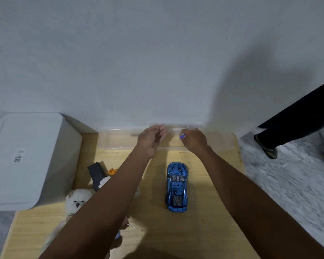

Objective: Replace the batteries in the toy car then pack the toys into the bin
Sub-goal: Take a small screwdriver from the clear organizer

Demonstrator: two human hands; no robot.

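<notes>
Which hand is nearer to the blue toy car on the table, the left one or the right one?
The right hand looks nearer: it is just beyond the blue toy car, slightly to its right. The left hand is also beyond the car, but further off to its left.

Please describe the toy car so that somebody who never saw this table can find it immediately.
On the wooden table, look to the right of the person's two outstretched arms, nearer than the clear plastic tray by the wall. The toy car stands there alone on bare wood, the only shiny blue thing; the teddy bear lies left.
</notes>
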